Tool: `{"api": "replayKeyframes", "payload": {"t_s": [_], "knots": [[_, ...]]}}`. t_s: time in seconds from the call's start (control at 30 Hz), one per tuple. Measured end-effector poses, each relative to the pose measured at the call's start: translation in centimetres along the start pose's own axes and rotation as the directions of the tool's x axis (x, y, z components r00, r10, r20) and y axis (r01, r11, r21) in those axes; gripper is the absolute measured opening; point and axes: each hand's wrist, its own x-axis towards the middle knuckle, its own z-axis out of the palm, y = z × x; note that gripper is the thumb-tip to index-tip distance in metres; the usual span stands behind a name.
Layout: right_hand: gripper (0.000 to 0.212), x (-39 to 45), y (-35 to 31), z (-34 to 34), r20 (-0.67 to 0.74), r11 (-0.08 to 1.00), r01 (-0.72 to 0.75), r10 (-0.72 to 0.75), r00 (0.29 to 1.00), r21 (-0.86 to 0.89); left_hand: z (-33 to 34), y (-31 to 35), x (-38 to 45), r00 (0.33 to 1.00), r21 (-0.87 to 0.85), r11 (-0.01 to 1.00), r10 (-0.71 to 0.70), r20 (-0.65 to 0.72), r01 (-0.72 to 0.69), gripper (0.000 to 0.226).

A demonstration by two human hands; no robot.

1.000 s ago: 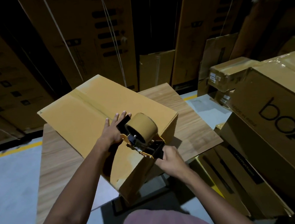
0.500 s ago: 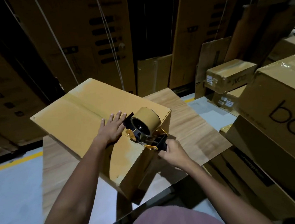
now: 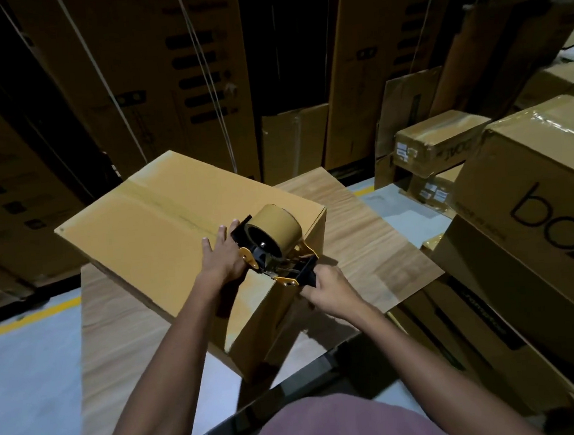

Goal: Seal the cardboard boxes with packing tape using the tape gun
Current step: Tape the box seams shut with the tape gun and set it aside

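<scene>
A closed cardboard box sits on a wooden table, with a strip of brown tape running along its top seam. A black and yellow tape gun carrying a brown tape roll rests on the box's near right corner. My right hand grips the gun's handle at the box edge. My left hand lies flat on the box top, fingers straight, just left of the gun and touching its frame.
Taped boxes are stacked close on the right, one marked with large letters. Tall cartons line the back wall. Grey floor with a yellow line lies to the left. My pink shirt shows at the bottom.
The tape gun has travelled along the seam toward the box's near right edge, and my left hand has followed beside it. The camera view has shifted slightly.
</scene>
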Motion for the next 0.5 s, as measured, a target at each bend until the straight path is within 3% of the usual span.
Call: {"api": "replayKeyframes", "payload": {"t_s": [0.17,0.33,0.5], "knots": [[0.019,-1.2,-0.5,-1.9,0.008,0.997,0.061,-0.061,0.998,-0.052,-0.5,0.8,-0.5,0.999,0.036,0.999,-0.039,0.027,0.038,0.064],[0.025,-3.4,2.4,-3.0,-0.014,1.0,-0.008,0.008,1.0,-0.029,-0.3,1.2,-0.6,0.998,0.021,0.997,-0.07,-0.001,0.07,0.057],[0.019,-3.8,3.2,-2.4,0.003,1.0,0.027,-0.027,1.0,-0.01,-0.1,4.7,-2.5,0.994,0.041,0.995,-0.092,0.052,0.09,0.068]]}}
